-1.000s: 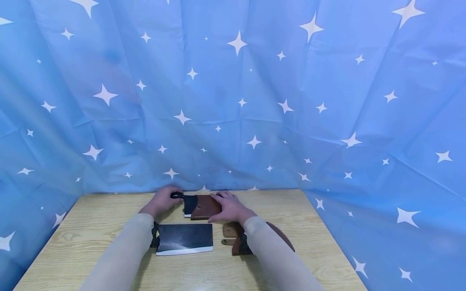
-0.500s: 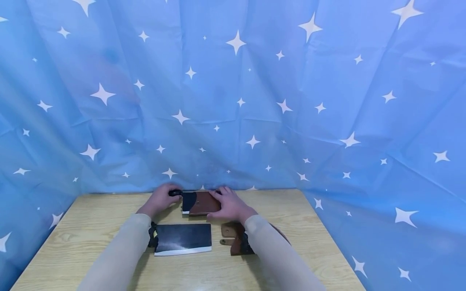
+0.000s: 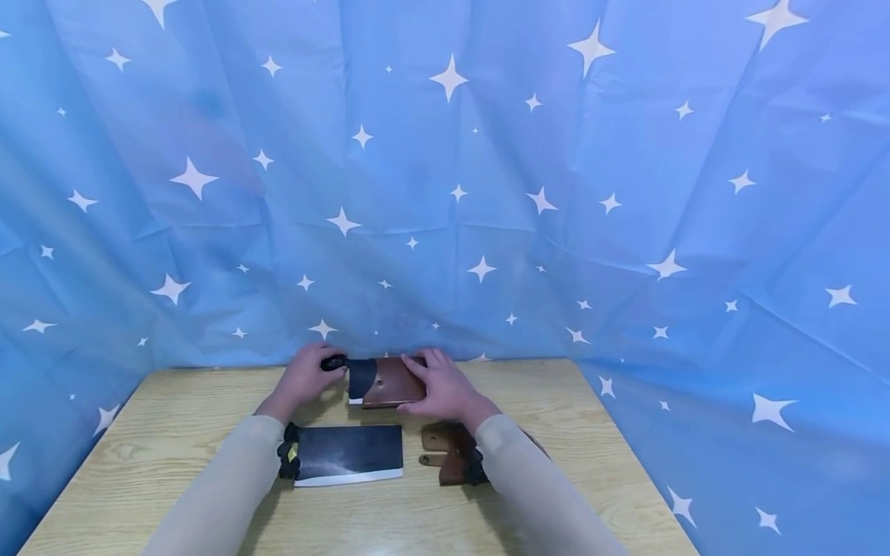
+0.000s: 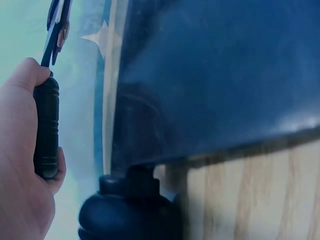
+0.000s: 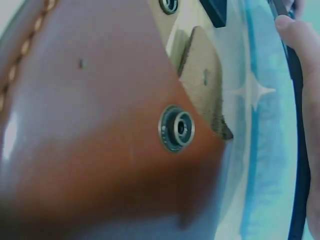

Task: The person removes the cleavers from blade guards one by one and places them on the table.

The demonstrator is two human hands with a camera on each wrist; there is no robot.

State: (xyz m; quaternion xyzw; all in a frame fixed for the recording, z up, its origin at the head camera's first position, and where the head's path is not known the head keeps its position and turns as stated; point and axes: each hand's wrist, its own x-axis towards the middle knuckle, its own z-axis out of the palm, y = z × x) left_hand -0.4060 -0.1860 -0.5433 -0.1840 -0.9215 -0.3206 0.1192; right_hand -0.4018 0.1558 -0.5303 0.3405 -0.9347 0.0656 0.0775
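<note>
At the back of the table, my left hand grips the black handle of a cleaver, whose dark blade shows next to it. A brown leather sheath covers the rest of that blade. My right hand holds the sheath's far end, thumb along the near side and fingers at the top; in the right wrist view the hand shows only at the edge. Nearer to me lies a second, larger cleaver, its bare blade filling much of the left wrist view.
Right of the bare cleaver lies another brown leather sheath, with straps and a metal snap, partly hidden under my right forearm. The wooden table ends at a blue curtain with white stars.
Both hands have raised the sheathed cleaver slightly and moved it a little away from the bare cleaver. My grips look the same, and the head view has shifted slightly.
</note>
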